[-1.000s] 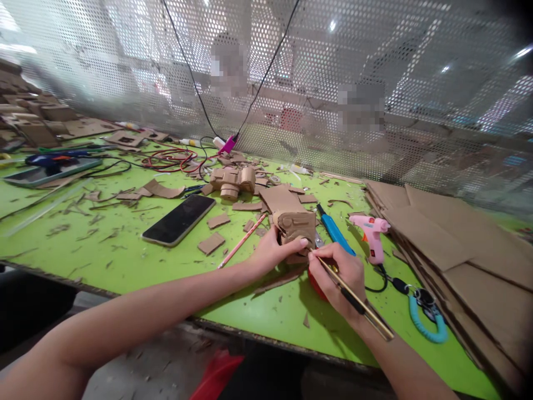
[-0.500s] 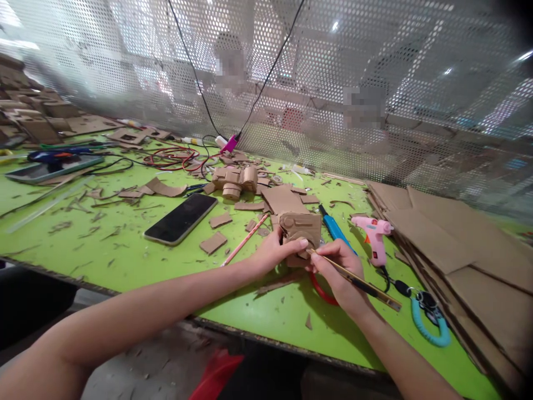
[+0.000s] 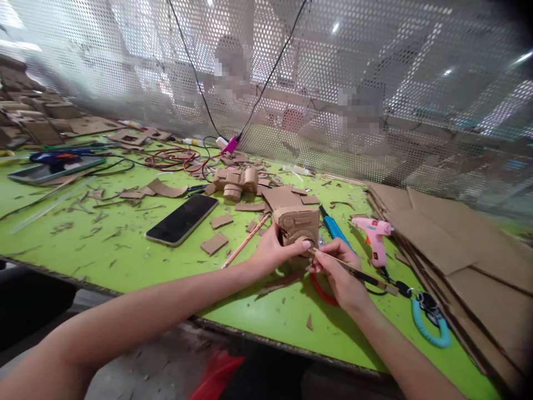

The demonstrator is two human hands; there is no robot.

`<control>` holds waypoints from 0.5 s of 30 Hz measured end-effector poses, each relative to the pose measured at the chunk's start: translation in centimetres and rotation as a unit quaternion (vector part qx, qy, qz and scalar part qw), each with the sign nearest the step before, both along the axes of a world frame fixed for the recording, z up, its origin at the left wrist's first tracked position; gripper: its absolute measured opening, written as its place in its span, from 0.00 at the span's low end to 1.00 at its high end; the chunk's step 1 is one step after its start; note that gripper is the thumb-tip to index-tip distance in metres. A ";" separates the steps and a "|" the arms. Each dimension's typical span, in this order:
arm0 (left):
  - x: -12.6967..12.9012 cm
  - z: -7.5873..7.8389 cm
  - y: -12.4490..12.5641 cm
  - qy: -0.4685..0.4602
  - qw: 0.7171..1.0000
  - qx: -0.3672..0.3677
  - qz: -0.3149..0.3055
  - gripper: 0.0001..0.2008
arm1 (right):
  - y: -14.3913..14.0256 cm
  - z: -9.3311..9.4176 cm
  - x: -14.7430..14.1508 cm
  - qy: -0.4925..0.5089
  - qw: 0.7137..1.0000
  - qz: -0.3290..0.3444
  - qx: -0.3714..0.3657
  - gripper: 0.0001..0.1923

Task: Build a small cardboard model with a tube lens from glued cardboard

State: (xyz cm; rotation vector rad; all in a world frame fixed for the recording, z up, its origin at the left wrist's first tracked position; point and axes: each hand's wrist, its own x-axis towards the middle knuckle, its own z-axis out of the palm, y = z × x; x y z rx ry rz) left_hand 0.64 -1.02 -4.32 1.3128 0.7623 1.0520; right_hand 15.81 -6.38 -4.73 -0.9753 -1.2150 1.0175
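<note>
My left hand (image 3: pixel 275 250) is closed on a small cardboard model (image 3: pixel 297 222) with layered, curved pieces on its face. Its thumb presses the lower part of the model. In my right hand (image 3: pixel 343 278) is a slim yellow-and-black craft knife (image 3: pixel 368 276), gripped like a pen. The knife's tip meets the model's lower edge, close to my left thumb; the blade itself is too small to make out. A red ring-shaped handle (image 3: pixel 322 290) shows partly beneath my right hand. Just beyond lies a blue tool (image 3: pixel 334 229), its near end hidden by the hand.
A pink glue gun (image 3: pixel 377 239) and stacked cardboard sheets (image 3: pixel 441 233) lie at right. Toward the left are a phone (image 3: pixel 182 219) and a pink pencil (image 3: pixel 245 243). A cardboard camera model (image 3: pixel 235 182) stands among scraps. Perforated metal mesh (image 3: pixel 291 83) borders the table's back.
The cardboard model has tilted, so more of its top edge shows. My right hand has shifted slightly, and the knife's rear end has swung a little up and left.
</note>
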 end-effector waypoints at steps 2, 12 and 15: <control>0.0 0.0 -0.1 -0.002 1.000 0.004 0.011 0.31 | -0.1 0.0 0.0 -0.046 0.998 -0.031 0.036 0.07; 0.2 -1.2 0.6 -0.012 1.000 -0.015 0.002 0.30 | -0.6 0.9 0.4 -0.327 0.852 -0.117 0.393 0.17; 0.2 -0.9 0.4 0.007 1.000 -0.014 -0.008 0.30 | -0.4 0.8 0.5 -0.342 0.848 -0.113 0.389 0.16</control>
